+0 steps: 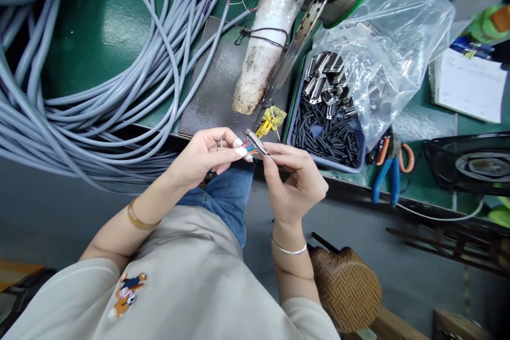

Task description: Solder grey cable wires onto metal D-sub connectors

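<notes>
Between my hands, just in front of the table edge, is a D-sub connector (256, 143) with thin coloured wires (249, 148) running from its pin side. My left hand (213, 154) is closed, thumb and fingertips pinching these wires close to the connector. On the other side, my right hand (292, 172) grips the connector's end between thumb and fingers. Just beyond it a yellow clip-like piece (270, 121) lies at the edge of a dark plate (209, 101). Where the wires lead behind my left hand is hidden.
Grey cables (131, 90) with stripped ends cover the left side. A wrapped white duct (258, 53) hangs over the plate. On the right are a blue bin (360, 156) of connectors and black sleeves, a plastic bag (398, 53), pliers (392, 170) and a small fan (474, 163).
</notes>
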`<control>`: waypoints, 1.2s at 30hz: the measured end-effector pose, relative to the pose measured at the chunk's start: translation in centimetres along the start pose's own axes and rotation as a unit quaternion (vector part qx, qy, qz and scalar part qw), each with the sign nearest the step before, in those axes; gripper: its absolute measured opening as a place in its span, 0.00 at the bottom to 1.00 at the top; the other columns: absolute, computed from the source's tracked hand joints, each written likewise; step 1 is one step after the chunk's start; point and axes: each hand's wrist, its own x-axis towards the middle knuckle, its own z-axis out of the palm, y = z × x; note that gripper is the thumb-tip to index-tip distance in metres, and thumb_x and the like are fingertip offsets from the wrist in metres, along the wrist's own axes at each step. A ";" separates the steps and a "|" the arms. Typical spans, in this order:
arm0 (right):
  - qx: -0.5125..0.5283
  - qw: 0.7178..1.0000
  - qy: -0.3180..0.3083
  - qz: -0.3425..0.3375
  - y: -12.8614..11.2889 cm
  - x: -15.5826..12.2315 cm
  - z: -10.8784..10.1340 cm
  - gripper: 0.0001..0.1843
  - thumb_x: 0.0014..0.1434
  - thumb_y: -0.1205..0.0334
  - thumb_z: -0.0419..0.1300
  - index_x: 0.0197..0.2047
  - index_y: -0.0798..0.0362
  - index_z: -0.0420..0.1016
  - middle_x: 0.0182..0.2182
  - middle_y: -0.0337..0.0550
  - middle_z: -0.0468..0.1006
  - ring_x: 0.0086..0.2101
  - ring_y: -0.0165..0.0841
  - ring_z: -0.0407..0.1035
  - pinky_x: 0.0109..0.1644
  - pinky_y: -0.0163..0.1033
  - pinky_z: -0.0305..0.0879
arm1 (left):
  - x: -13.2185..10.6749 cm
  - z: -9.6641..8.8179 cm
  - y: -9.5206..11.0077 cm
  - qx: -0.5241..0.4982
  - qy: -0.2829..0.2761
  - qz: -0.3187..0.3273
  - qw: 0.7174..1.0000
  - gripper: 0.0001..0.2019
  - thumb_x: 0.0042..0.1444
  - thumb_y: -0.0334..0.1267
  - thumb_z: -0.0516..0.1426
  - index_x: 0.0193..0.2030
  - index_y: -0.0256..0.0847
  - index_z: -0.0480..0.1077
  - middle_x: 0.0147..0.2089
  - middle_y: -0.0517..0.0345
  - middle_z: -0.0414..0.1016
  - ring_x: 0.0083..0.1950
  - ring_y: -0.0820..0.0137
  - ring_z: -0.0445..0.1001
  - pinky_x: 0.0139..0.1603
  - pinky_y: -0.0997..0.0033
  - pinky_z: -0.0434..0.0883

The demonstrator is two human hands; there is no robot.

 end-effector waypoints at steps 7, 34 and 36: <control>0.085 0.994 0.069 0.027 -0.5 0.1 0.0 0.08 0.62 0.72 0.66 0.41 0.50 0.76 0.33 0.37 0.85 0.33 0.35 0.83 0.36 0.40 0.82 | -0.2 -3.2 -1.6 -0.060 -0.145 -0.078 0.984 0.19 0.41 0.44 0.75 0.26 0.38 0.71 0.25 0.55 0.78 0.16 0.79 0.64 0.15 0.78 0.58; -0.068 0.995 -0.006 -0.067 0.8 0.4 1.0 0.09 0.61 0.72 0.65 0.40 0.47 0.74 0.44 0.41 0.87 0.42 0.35 0.84 0.45 0.40 0.81 | 0.6 1.6 0.0 0.083 0.124 0.109 0.983 0.12 0.45 0.33 0.68 0.25 0.38 0.68 0.24 0.66 0.71 0.20 0.85 0.58 0.20 0.82 0.56; -0.069 0.995 -0.006 -0.074 0.8 0.7 1.1 0.10 0.61 0.73 0.65 0.39 0.48 0.73 0.45 0.42 0.87 0.41 0.34 0.84 0.44 0.38 0.81 | 0.8 1.6 0.0 0.092 0.128 0.118 0.980 0.11 0.45 0.32 0.67 0.25 0.38 0.68 0.24 0.66 0.71 0.21 0.84 0.60 0.22 0.81 0.58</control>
